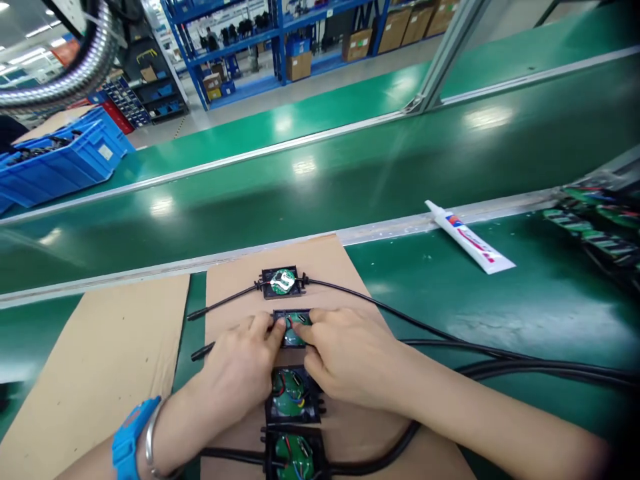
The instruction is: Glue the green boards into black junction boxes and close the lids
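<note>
A small black plastic case [295, 340] with a green circuit board inside lies between my hands on the cardboard. My left hand [243, 363] has its thumb and index finger closed on the left side of this case. My right hand [347, 357] grips the right side, its index finger bent down onto the board near a red wire. Farther up lies another open case [283, 283] with a white-coated board and black cables at both ends. Nearer to me are two more open cases, a middle one [291, 395] and a lower one [296, 457], both holding wired boards.
A white tube [470, 238] with red and blue print lies on the green bench at right. Several circuit boards [595, 230] are heaped at the right edge. Black cables [550, 368] run rightward. Another cardboard sheet [105, 360] lies left; a blue bin [65, 157] stands beyond.
</note>
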A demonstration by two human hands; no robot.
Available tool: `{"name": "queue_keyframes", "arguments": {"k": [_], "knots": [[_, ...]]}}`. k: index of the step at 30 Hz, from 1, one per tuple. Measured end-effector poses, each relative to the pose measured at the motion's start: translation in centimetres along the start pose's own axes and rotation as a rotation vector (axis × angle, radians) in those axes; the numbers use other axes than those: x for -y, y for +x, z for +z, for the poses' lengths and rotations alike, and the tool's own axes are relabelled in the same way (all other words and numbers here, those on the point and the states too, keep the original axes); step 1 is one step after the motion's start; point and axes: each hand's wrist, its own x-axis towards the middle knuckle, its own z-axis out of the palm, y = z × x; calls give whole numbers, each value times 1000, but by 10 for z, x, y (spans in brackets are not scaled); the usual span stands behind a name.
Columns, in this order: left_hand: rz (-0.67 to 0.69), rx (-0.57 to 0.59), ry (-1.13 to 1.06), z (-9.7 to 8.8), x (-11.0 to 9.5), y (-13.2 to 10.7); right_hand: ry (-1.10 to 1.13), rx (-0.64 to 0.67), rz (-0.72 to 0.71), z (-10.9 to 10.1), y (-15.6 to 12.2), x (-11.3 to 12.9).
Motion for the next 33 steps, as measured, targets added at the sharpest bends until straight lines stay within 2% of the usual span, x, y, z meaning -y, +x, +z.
{"name": "queue_keyframes", "arguments": {"k": [3, 5, 7, 9, 14, 18, 22, 24, 27, 29, 31, 33], "knots": [[-25, -141, -183, -10, 7, 6, 88, 29, -51, -9, -3, -6], [51, -194, -256, -11, 8, 9, 152, 23, -91, -14, -8, -11], [179, -172, -308, -7, 8, 11, 181, 24, -72, -16, -13, -16], [243, -149, -326, -1, 7, 12, 172, 52, -26, -15, -18, -19], [226, -159, -313, 8, 5, 9, 135, 53, 35, -7, -23, -19], [208, -170, -315, 10, 2, 6, 148, 61, 67, -10, -17, -21], [178, -171, -317, 14, 0, 4, 234, 142, -20, -11, -14, -28], [169, -182, -301, 17, -1, 3, 230, 56, -109, -4, -16, -31], [168, -206, -278, 20, -2, 2, 131, -202, -242, 14, -20, -32], [168, -208, -281, 19, -2, 2, 47, -325, -260, 26, -20, -34], [166, -203, -290, 17, -2, 2, -1, -361, -225, 32, -20, -36], [161, -195, -294, 16, -3, 2, -1, -343, -197, 33, -18, -39]]}}
